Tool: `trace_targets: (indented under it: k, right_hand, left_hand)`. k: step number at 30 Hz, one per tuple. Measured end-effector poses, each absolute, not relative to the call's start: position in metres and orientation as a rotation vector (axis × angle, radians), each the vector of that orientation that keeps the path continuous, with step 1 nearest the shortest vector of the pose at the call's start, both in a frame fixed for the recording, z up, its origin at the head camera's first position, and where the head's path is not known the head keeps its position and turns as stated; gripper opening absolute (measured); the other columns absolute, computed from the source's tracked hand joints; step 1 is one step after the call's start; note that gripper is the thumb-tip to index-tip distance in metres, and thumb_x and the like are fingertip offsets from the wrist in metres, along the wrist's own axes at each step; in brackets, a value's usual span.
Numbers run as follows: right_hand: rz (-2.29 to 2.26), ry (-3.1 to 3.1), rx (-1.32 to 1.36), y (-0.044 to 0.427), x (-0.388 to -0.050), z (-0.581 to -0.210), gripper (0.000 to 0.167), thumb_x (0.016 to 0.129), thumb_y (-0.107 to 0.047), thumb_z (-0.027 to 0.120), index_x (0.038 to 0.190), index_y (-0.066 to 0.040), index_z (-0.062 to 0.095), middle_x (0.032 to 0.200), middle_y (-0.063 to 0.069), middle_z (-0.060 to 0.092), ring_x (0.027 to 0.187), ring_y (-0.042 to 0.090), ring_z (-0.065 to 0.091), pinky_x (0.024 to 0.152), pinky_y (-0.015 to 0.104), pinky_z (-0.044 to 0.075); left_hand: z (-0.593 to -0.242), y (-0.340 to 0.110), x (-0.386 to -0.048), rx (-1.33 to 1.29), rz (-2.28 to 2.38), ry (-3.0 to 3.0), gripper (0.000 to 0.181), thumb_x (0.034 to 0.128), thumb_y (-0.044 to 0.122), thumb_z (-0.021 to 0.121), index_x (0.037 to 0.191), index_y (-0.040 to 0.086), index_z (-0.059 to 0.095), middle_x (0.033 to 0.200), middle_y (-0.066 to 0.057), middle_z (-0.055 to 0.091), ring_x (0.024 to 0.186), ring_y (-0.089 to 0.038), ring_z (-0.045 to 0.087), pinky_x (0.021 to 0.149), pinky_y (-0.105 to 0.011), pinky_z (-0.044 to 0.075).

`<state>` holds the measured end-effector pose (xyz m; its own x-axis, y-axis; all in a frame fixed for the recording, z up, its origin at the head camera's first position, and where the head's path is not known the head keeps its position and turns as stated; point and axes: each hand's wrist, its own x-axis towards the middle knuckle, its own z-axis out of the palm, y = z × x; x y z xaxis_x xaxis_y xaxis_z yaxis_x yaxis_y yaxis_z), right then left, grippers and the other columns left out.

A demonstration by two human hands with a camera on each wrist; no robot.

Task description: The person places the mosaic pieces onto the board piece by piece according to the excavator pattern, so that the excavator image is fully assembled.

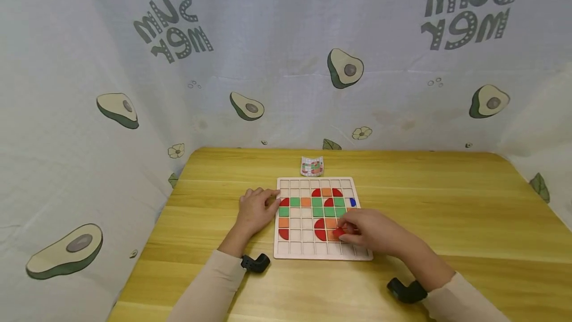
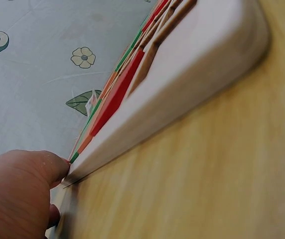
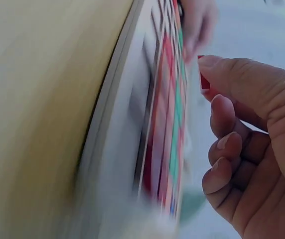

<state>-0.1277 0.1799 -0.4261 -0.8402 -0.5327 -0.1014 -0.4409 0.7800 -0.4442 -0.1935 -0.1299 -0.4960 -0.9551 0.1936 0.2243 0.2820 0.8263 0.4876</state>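
A pale wooden grid board (image 1: 308, 248) lies on the table, with red, green and orange pieces in some of its squares. Over its lower right part, my right hand (image 1: 373, 232) pinches a red piece (image 3: 204, 79) between thumb and index finger; the other fingers are curled in the right wrist view. At the upper left edge of the board rests my left hand (image 1: 256, 211), thumb and index finger touching the rim. A blue piece (image 1: 352, 202) sits near the right edge. My right hand hides some right-hand squares.
Behind the board stands a small curled card (image 1: 312, 167) with a coloured grid pattern. The wooden table (image 1: 447, 193) reaches back to a white cloth (image 1: 286, 63) printed with avocados. Each wrist wears a black device.
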Motion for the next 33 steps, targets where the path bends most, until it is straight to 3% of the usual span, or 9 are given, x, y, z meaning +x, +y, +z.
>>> trace_targets:
  k: [6,12,26,33]
  right_hand:
    - [-0.548,2.676,-0.993,0.124,-0.146,-0.436,0.020,0.095,-0.036,0.073,0.107,-0.020,0.074,0.085,-0.015,0.058,0.077,0.003,0.050,0.072,0.022,0.046]
    - [-0.522,2.640,-1.066,0.104,-0.155,-0.445,0.020,0.095,-0.031,0.073,0.112,-0.020,0.075,0.086,-0.013,0.057,0.076,0.003,0.048,0.071,0.021,0.045]
    - [-0.565,2.683,-1.022,0.105,-0.152,-0.447,0.014,0.095,-0.028,0.072,0.107,-0.021,0.075,0.102,-0.010,0.066,0.086,0.005,0.054,0.082,0.028,0.052]
    - [-0.596,2.796,-0.902,0.155,-0.153,-0.435,0.012,0.096,-0.023,0.070,0.107,-0.020,0.074,0.101,-0.009,0.065,0.089,0.007,0.057,0.083,0.032,0.053]
  left_hand:
    - [-0.497,-0.126,-0.193,-0.387,-0.797,-2.837,0.031,0.0980,0.038,0.065,0.125,0.025,0.074,0.079,0.005,0.058,0.081,-0.015,0.044,0.074,-0.033,0.028]
    - [-0.496,-0.125,-0.193,-0.406,-0.799,-2.833,0.031,0.0982,0.039,0.065,0.125,0.025,0.074,0.082,0.004,0.061,0.082,-0.016,0.045,0.074,-0.033,0.029]
    - [-0.496,-0.125,-0.192,-0.388,-0.806,-2.838,0.032,0.0984,0.040,0.065,0.126,0.026,0.074,0.082,0.005,0.060,0.081,-0.015,0.044,0.074,-0.033,0.029]
    - [-0.496,-0.125,-0.191,-0.381,-0.818,-2.838,0.032,0.0981,0.038,0.067,0.127,0.026,0.074,0.082,0.005,0.061,0.082,-0.015,0.045,0.075,-0.033,0.029]
